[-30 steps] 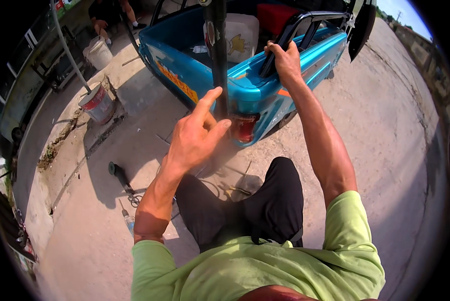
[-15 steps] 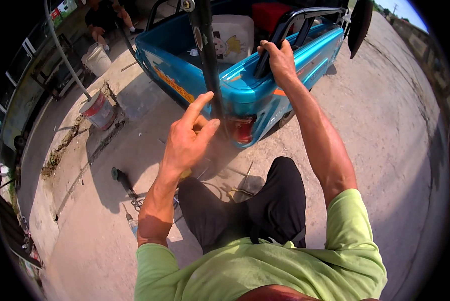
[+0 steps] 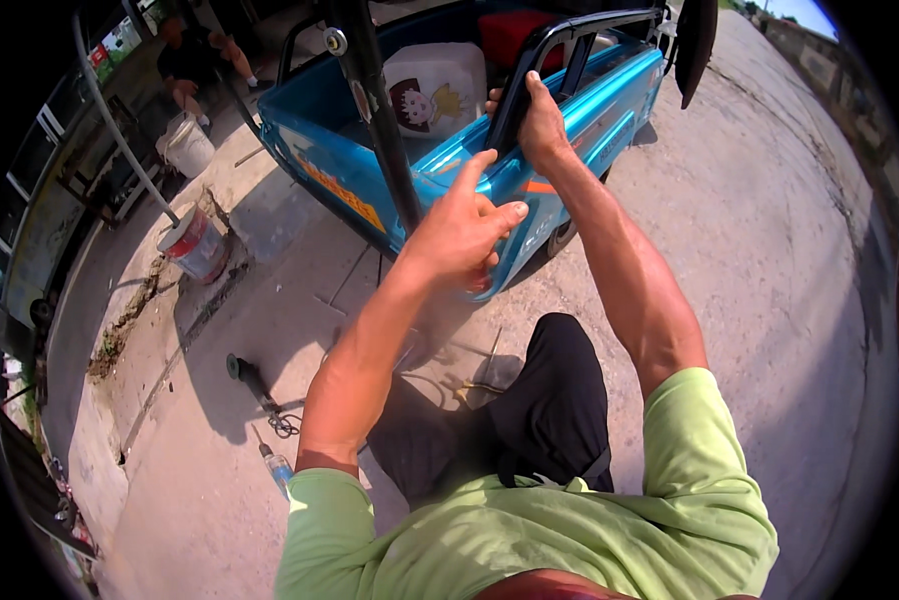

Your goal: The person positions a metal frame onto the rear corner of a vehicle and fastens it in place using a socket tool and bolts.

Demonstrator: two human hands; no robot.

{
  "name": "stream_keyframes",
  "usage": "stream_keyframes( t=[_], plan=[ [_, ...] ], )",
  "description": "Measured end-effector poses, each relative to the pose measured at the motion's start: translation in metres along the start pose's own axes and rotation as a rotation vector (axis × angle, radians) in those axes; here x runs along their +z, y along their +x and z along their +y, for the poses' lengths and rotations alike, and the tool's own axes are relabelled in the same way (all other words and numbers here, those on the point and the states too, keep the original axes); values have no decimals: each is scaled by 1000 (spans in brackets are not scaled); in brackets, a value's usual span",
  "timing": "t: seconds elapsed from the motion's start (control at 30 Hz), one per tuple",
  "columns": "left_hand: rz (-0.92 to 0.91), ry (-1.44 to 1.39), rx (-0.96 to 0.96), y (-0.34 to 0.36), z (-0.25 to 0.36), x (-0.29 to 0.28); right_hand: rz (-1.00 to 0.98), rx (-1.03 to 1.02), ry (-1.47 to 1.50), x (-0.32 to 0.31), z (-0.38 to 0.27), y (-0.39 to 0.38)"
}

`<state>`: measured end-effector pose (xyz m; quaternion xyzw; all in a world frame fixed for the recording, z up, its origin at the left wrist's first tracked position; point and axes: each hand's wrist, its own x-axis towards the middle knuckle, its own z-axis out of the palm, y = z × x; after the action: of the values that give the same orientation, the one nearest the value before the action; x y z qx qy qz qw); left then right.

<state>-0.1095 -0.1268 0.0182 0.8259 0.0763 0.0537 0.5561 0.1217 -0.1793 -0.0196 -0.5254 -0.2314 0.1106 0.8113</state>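
The blue cargo bed [image 3: 354, 180] of a small vehicle stands in front of me, its rear corner nearest. My right hand [image 3: 541, 128] wraps round the black side rail [image 3: 512, 105], thumb along the near face and fingertips showing beyond it. Over the bed's rear corner is my left hand [image 3: 459, 225], empty, index finger stretched toward the foot of that rail, thumb apart and the other fingers curled. Whether the index fingertip touches anything I cannot tell. A thick black post [image 3: 374, 110] slants up just left of that hand. The tail light is mostly hidden behind the left hand.
A pale box [image 3: 434, 70] with a cartoon figure and a red item [image 3: 514, 32] lie in the bed. On the ground are an angle grinder [image 3: 252, 380], a tool with a blue body [image 3: 274, 465] and cables. Buckets [image 3: 194, 250] stand left; a person [image 3: 194, 60] sits beyond.
My left hand has moved right and slightly up, from beside the black post to the bed's corner. The right hand stays on the rail, its thumb now laid along it. The view has shifted slightly.
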Motion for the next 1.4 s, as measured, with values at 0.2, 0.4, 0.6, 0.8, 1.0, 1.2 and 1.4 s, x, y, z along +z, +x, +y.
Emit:
stream_keyframes(
  t=[0.2,0.4,0.6,0.8,1.0,1.2,1.4],
  plan=[
    [57,-120,19,64,-4,-2,-76,51,89,3,-2,-3],
    [94,-71,-34,73,0,1,-89,60,109,0,-6,-3],
    [88,-56,-9,74,6,4,-106,80,155,-5,0,3],
    [80,-93,-7,76,4,0,-80,49,118,-3,5,5],
    [73,-83,-10,72,6,2,-76,39,112,-7,7,7],
    [84,-94,-12,79,4,-2,-109,51,72,-8,8,8],
    [94,-138,37,53,-11,8,-99,-19,30,0,-6,-6]
  ],
)
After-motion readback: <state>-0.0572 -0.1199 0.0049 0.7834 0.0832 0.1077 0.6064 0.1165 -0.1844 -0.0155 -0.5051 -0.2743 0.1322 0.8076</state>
